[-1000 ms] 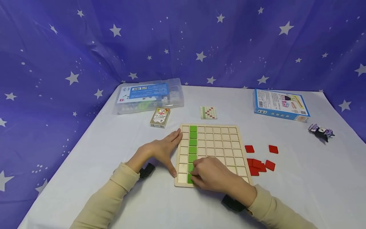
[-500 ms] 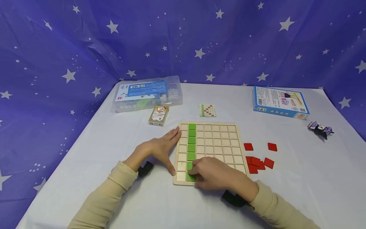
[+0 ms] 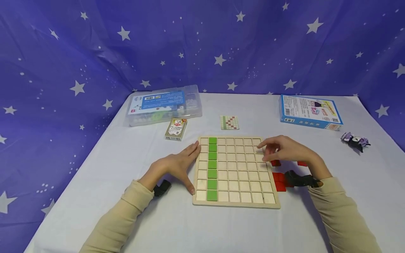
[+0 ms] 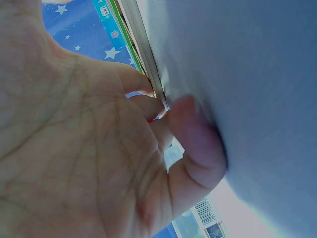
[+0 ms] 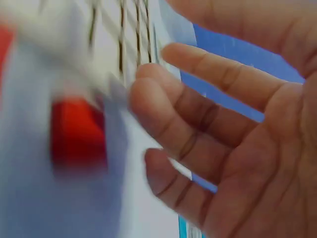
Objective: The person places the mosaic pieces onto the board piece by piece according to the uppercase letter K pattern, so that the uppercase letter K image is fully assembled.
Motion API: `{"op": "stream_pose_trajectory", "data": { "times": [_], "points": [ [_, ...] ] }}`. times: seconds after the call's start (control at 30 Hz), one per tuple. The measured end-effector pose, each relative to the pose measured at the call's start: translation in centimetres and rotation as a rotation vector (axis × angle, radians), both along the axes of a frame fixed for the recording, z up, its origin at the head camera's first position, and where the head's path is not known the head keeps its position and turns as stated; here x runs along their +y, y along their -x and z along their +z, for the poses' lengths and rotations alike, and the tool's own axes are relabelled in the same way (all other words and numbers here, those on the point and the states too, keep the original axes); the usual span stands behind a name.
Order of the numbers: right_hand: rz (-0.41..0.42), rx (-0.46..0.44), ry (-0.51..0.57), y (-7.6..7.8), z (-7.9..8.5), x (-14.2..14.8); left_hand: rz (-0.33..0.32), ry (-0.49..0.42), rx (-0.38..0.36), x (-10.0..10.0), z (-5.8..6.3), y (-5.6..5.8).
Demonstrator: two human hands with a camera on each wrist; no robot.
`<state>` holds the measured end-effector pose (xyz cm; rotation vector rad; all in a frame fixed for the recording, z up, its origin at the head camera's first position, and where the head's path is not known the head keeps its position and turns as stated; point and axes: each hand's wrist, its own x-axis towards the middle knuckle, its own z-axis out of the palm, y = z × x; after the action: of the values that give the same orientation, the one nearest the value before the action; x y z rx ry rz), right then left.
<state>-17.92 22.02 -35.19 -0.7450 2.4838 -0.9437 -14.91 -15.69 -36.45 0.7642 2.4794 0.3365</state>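
A square wooden grid board [image 3: 232, 175] lies on the white tablecloth, its second column from the left filled with green square tiles [image 3: 212, 195]. My left hand [image 3: 177, 167] spreads thumb and fingertips along the board's left edge; in the left wrist view its thumb [image 4: 198, 139] is low by the cloth. Over the board's upper right edge hovers my right hand [image 3: 288, 149], fingers loosely bent and nothing between them. Beneath that hand and wrist, several red square tiles [image 3: 279, 182] lie right of the board, partly hidden; one red tile [image 5: 79, 129] shows blurred in the right wrist view.
Behind the board lies a small pattern card [image 3: 229, 123]. A playing-card box [image 3: 176, 129] and a clear plastic case [image 3: 164, 105] stand back left. At back right are a blue-and-white box [image 3: 311, 113] and a small purple-and-black figure [image 3: 355, 142].
My right hand has left the green tile at the column's bottom and moved right and away to the board's upper right edge. The left hand stays at the left edge.
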Motion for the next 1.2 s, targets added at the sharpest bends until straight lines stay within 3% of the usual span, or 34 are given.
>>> {"op": "stream_pose_trajectory", "data": {
  "times": [0.2,0.37,0.5,0.83,1.03,1.2],
  "points": [
    [-0.105,-0.142,-0.138,0.5,-0.4,3.9,-0.003,-0.003,0.004,-0.2,-0.2,-0.1],
    [-0.100,-0.091,-0.234,0.4,-0.6,2.7,0.002,0.006,0.011,-0.1,-0.3,0.0],
    [-0.059,-0.043,-0.226,0.3,-0.5,1.2,0.010,-0.004,0.011,-0.1,-0.3,0.0],
    [-0.047,-0.058,-0.241,0.3,-0.7,0.7,0.009,0.007,0.001,-0.2,0.1,0.1],
    [-0.017,-0.056,-0.232,0.4,-0.6,0.7,-0.008,0.001,-0.001,-0.2,-0.2,0.2],
    [-0.056,-0.028,-0.198,0.6,-0.4,0.8,-0.003,-0.006,0.001,-0.2,-0.4,0.2]
  ]
}}
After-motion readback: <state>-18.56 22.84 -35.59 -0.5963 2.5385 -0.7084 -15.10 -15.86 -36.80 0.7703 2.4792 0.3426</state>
